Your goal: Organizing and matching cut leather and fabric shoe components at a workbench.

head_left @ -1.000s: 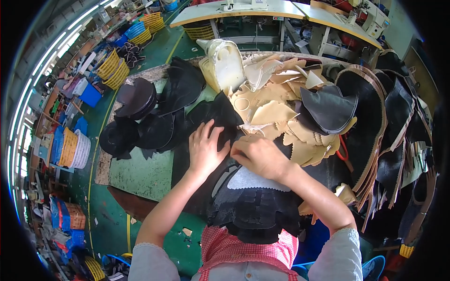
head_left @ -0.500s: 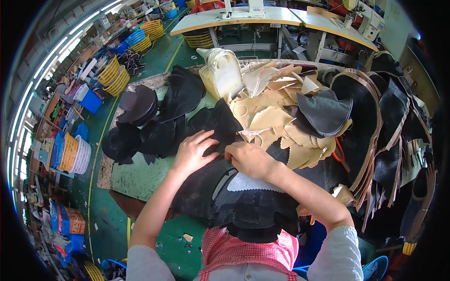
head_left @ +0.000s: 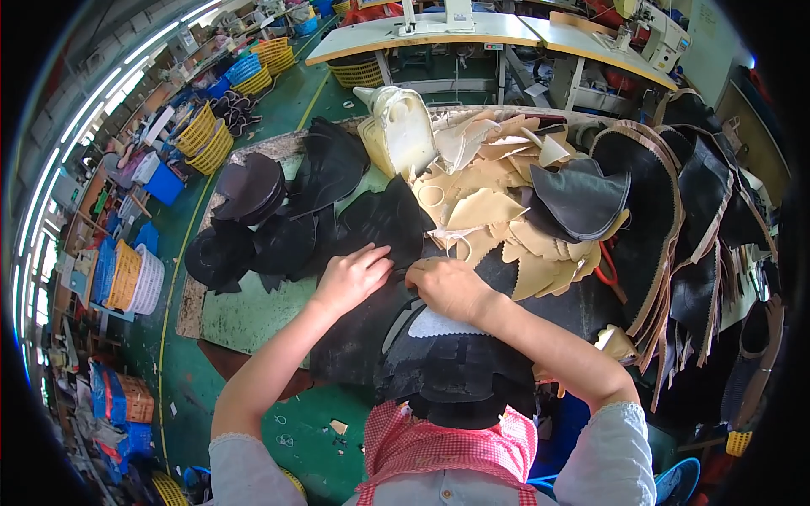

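My left hand [head_left: 354, 280] is on the edge of a black leather piece [head_left: 359, 325] near the table's middle, its fingers curled and the thumb close beneath them. Just right of it, my right hand [head_left: 445, 287] is closed in a pinch on the same dark material; its fingertips are partly hidden. Under my wrists lies a stack of black pieces [head_left: 451, 379], reaching over the near table edge toward my apron. A light grey piece with a zigzag edge [head_left: 451, 325] shows on it. Beyond my left hand lies another black cut piece [head_left: 381, 221].
Black piles [head_left: 246, 187] lie at the left of the table [head_left: 240, 325]. Tan zigzag-edged pieces [head_left: 485, 211] heap up behind my right hand, next to a pale plastic container [head_left: 403, 131]. Red-handled scissors [head_left: 606, 268] and hanging black leather strips [head_left: 645, 211] are at the right.
My left hand's fingers have drawn closer together and moved slightly down. My left elbow has swung outward to the left. The right hand has barely moved.
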Tool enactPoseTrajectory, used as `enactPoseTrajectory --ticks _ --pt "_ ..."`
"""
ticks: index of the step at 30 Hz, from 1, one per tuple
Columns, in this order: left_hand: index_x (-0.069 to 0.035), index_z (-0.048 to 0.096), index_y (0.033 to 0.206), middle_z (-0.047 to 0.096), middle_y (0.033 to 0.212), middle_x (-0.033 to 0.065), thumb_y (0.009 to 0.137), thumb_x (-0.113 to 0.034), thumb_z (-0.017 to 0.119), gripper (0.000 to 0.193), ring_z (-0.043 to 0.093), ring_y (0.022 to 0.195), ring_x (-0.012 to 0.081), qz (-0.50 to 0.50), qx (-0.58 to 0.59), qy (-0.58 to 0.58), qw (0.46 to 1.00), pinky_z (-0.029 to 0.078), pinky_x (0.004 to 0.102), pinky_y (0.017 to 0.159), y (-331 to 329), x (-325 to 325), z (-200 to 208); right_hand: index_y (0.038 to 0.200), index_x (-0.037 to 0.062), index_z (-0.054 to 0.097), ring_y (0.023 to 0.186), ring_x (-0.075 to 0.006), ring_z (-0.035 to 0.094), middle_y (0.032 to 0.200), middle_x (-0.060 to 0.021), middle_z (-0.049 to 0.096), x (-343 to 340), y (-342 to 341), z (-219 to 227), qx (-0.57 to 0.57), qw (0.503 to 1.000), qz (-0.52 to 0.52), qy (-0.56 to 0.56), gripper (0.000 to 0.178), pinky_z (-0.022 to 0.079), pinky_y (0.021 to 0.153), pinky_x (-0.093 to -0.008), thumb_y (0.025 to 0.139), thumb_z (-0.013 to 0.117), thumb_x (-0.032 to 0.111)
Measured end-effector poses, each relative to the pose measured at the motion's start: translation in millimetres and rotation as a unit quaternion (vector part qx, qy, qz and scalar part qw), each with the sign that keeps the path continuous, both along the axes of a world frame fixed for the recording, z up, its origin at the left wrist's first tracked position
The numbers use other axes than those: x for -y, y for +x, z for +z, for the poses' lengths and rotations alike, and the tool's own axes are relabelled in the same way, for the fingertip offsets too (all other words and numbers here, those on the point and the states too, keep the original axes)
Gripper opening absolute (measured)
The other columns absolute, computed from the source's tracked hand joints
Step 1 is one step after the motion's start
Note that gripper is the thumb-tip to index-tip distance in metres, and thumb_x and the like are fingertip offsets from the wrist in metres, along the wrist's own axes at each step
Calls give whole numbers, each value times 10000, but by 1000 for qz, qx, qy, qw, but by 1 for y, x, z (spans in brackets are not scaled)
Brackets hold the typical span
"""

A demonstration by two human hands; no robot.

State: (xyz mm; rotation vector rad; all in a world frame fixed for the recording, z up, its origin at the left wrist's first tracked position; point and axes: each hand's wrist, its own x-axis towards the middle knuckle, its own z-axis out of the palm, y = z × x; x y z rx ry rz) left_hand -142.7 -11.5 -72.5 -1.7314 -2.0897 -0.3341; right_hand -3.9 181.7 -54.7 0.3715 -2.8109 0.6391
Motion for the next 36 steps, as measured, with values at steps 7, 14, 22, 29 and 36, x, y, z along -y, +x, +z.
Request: enactPoseTrajectory --ticks 7,14,22,29,36 --pt "-103 557 1020 667 783 111 844 -109 658 203 677 699 338 179 96 107 973 536 461 590 -21 -19 16 1008 62 687 898 -298 687 1000 -117 647 12 -6 -9 -23 998 -17 52 182 562 782 -391 860 586 98" --pt "-14 495 1208 544 1076 39 949 18 506 261 497 900 86 86 258 567 777 427 239 857 -71 27 127 1027 66 675 962 -314 674 1060 -120 665 -7 -2 1 14 998 27 -49 189 546 852 -419 864 586 106" --pt "-71 576 1041 506 853 -37 836 -1 586 217 490 761 52 51 412 345 842 439 217 713 26 2 104 1383 49 445 1203 -348 535 1198 -190 640 -119 -28 -4 -175 951 -239 91 682 366 1054 -467 750 693 99" --pt "-60 536 1285 649 1089 89 961 -91 620 336 623 838 159 -19 401 117 908 523 305 751 94 -35 55 952 14 619 632 -190 641 736 -106 643 -114 9 52 -124 950 -225 -175 210 496 560 -343 825 748 121" --pt "-27 554 1078 627 907 50 1092 -377 353 403 601 776 115 -130 723 34 678 491 263 677 106 -62 58 1206 2 502 606 -65 616 895 -36 645 -61 51 77 16 831 -192 -521 347 452 395 -197 927 680 107"
